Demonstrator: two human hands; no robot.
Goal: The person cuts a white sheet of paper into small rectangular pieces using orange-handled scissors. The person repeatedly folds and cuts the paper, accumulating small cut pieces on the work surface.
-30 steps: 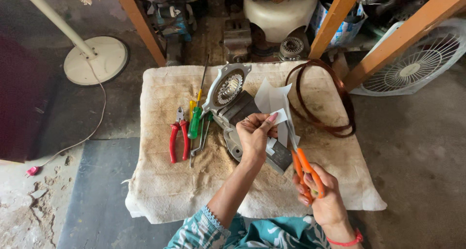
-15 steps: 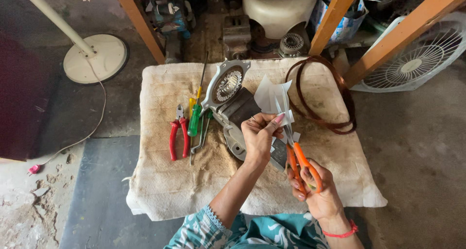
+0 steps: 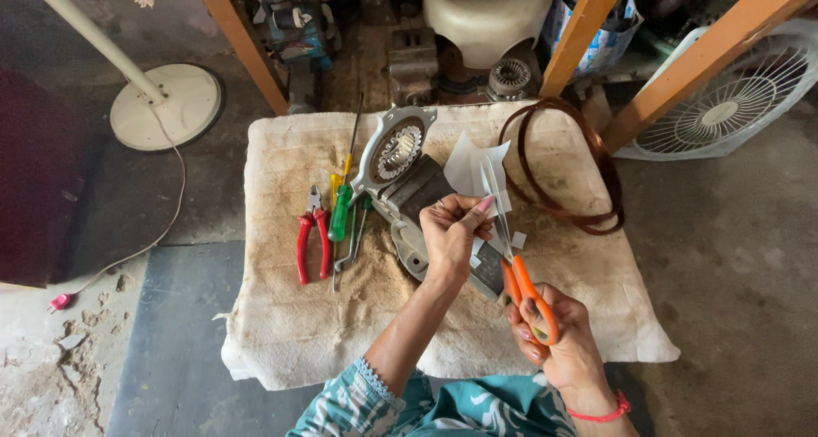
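Beige towel on floor: red pliers, screwdrivers, motor housing, wire coil.

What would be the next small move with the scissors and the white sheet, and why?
Probably close the orange-handled scissors a little further along the cut. The right hand holds them with the blades set into the thin white sheet, which the left hand pinches above the motor housing, so the cut looks unfinished.

scissors orange | pliers red | screwdriver green | sheet white
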